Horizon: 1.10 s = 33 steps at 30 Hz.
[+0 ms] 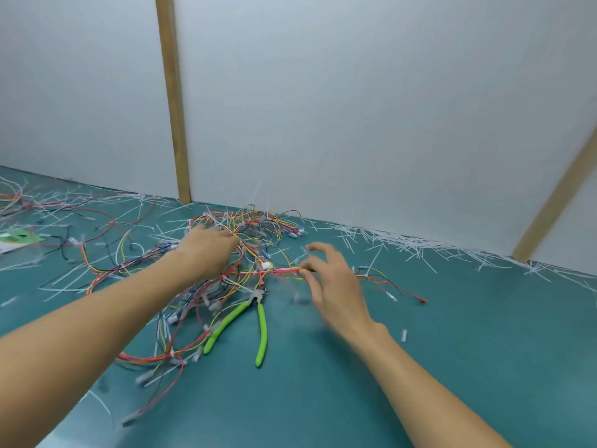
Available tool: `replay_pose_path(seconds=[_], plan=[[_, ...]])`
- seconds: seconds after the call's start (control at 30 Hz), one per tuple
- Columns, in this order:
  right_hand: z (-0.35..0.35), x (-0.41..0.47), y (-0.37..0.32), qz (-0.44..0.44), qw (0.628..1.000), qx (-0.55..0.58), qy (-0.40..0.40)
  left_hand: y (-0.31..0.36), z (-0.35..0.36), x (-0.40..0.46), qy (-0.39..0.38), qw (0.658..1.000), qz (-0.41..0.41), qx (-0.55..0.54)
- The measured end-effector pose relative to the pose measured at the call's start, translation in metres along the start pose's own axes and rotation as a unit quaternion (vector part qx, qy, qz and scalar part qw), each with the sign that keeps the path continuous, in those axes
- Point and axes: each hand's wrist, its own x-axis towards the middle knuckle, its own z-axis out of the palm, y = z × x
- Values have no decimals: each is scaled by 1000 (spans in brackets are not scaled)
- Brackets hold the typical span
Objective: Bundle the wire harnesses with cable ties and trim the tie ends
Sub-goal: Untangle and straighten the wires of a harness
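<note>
A tangled heap of wire harnesses (258, 234) in red, yellow, black and blue lies on the green mat (452, 334), with white cable ties among the wires. My left hand (206, 250) reaches into the heap and grips a clump of wires at its fingertips. My right hand (329, 279) pinches one harness (381, 279) between thumb and forefinger, its other fingers spread above; that harness trails right to a red end. Green-handled cutters (258, 331) lie open on the mat just below the heap, between my two forearms.
Cut white tie ends (403, 244) lie scattered along the foot of the white wall and across the mat's left side. More harnesses (97, 250) spread to the left. A green and white packet (17, 239) sits at the far left edge. Two wooden battens (172, 101) stand against the wall.
</note>
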Motion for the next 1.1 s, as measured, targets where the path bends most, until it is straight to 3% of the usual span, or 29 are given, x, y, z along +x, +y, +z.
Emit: replay_pose_path(seconds=[0.1, 0.17, 0.2, 0.27, 0.3, 0.37, 0.47, 0.53, 0.6, 0.67, 0.73, 0.77, 0.87, 0.97, 1.1], plan=[[-21, 15, -14, 37, 971, 164, 167, -18, 7, 0, -44, 992, -116, -22], [-30, 22, -19, 52, 950, 200, 235, -21, 6, 2, -41, 988, -145, -32], [-31, 24, -18, 49, 965, 166, 199, -19, 3, 3, -31, 988, -148, -32], [-28, 20, -12, 23, 999, 24, 36, -12, -8, 5, 22, 986, -155, -54], [-30, 21, -6, 50, 998, 14, 32, -9, -14, 6, 62, 983, -159, -74], [-40, 27, 8, 133, 978, 67, 147, -1, -26, 7, 155, 968, -152, -129], [-42, 21, 19, 164, 966, 96, 176, 15, -47, 4, 290, 915, -94, -265], [-42, 20, 25, 222, 944, 135, 204, 34, -61, -2, 321, 890, -32, -322], [-40, 14, 24, 216, 953, 142, 160, 55, -69, -5, 230, 929, 20, -289], [-42, 15, 33, 258, 923, 186, 216, 73, -71, -5, 76, 980, 48, -176], [-49, 13, 38, 279, 914, 198, 217, 84, -65, -8, 22, 993, 54, -104], [-54, 10, 43, 289, 911, 206, 211, 85, -62, -9, 22, 995, 53, -84], [-69, 10, 56, 341, 859, 236, 301, 84, -53, -10, 39, 998, 24, -43], [-72, 7, 61, 325, 882, 249, 233, 63, -46, -5, 75, 996, -16, -40], [-85, 8, 72, 365, 832, 248, 334, 19, -35, -6, 103, 985, -109, -84]])
